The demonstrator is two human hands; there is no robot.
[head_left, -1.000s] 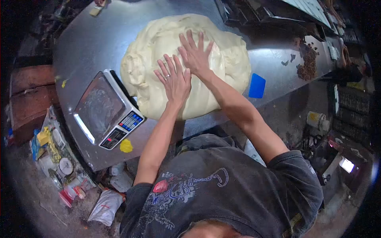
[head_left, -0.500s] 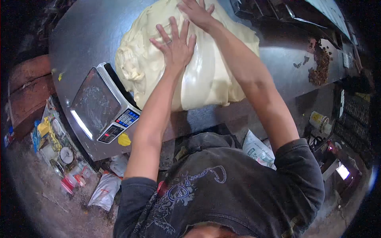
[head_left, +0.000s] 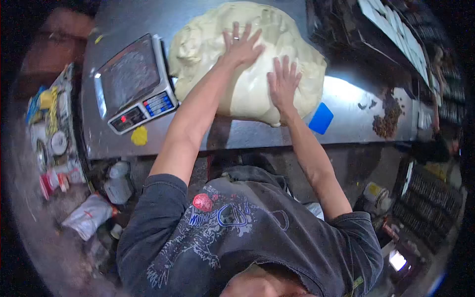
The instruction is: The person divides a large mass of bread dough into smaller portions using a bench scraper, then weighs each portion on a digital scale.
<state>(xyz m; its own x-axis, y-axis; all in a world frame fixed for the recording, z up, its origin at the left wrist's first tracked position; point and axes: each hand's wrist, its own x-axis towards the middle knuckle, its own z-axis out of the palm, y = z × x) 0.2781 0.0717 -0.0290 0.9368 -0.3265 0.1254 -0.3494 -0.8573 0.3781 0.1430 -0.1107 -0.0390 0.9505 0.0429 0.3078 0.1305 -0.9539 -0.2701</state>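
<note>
A large, pale mound of dough (head_left: 198,64) lies on the metal worktable. My left hand (head_left: 242,48), with a ring on one finger, lies spread on the dough's upper middle. Nearer to me, my right hand (head_left: 284,85) rests flat on the dough's front right part, fingers extended. Neither hand grips anything. Beside the dough, close to my right forearm, is a blue flat scraper (head_left: 321,119). A digital scale (head_left: 131,76) with a dusty plate stands left of the dough.
Brown crumbs (head_left: 387,118) are scattered on the worktable (head_left: 257,141) at right. A yellow scrap (head_left: 139,135) lies by its front edge. Dark racks (head_left: 430,195) and a bucket (head_left: 375,194) stand at right. Bags and containers sit on the floor at left. Part of another person (head_left: 435,111) shows at far right.
My right hand has come back toward me across the dough, while my left hand has slid farther out. The blue scraper is now visible. The whole view has shifted.
</note>
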